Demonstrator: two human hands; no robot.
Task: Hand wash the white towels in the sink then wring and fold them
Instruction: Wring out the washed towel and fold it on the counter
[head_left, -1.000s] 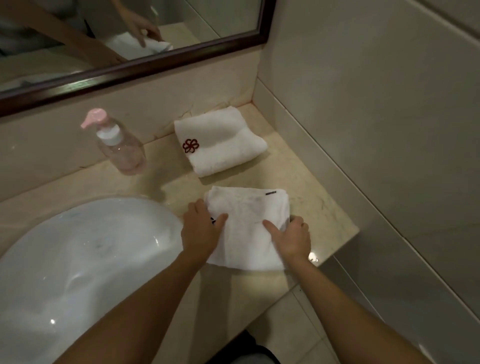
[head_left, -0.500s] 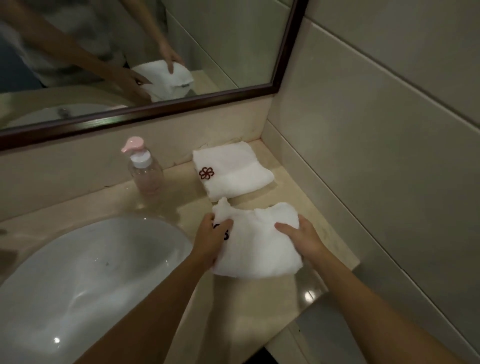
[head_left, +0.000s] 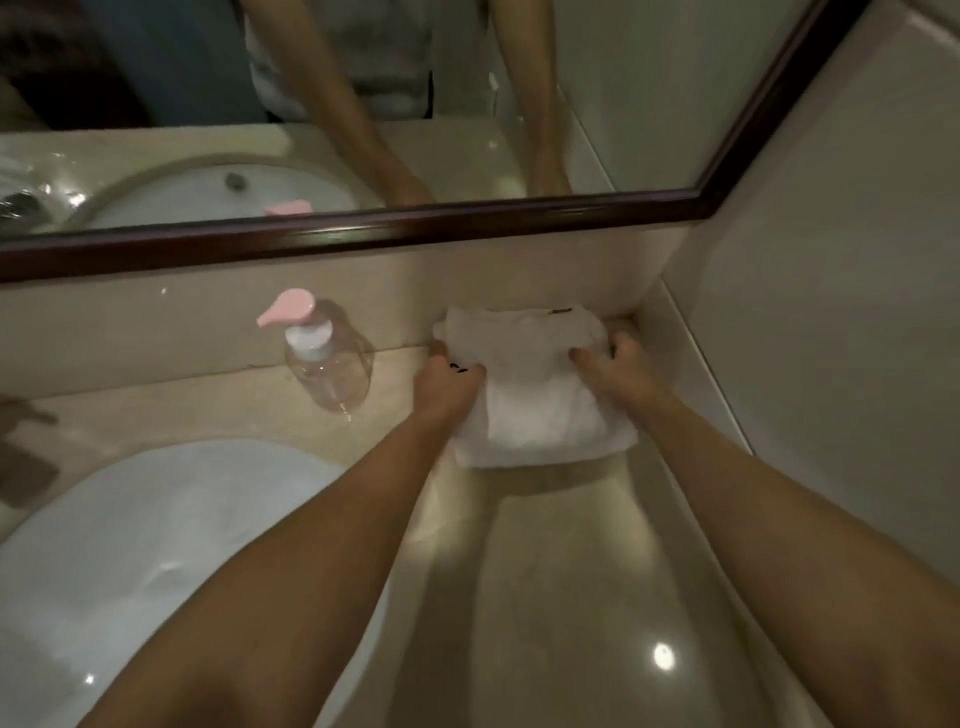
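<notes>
A folded white towel (head_left: 524, 358) lies in the back right corner of the counter, on top of another folded white towel (head_left: 550, 441) whose front edge shows beneath it. My left hand (head_left: 447, 382) grips the top towel's left edge, fingers curled under it. My right hand (head_left: 615, 366) holds its right edge, thumb on top. The white oval sink (head_left: 135, 551) lies to the left, and my left forearm crosses its rim.
A clear pump bottle (head_left: 324, 358) with a pink head stands left of the towels by the back wall. A dark-framed mirror (head_left: 363, 234) runs above the counter. The side wall (head_left: 831, 338) closes the corner on the right. Beige countertop (head_left: 561, 597) stretches toward me.
Both hands lifted the folded towel from the counter's front and carried it back onto the flower-marked towel in the corner. The view tilted up toward the mirror.
</notes>
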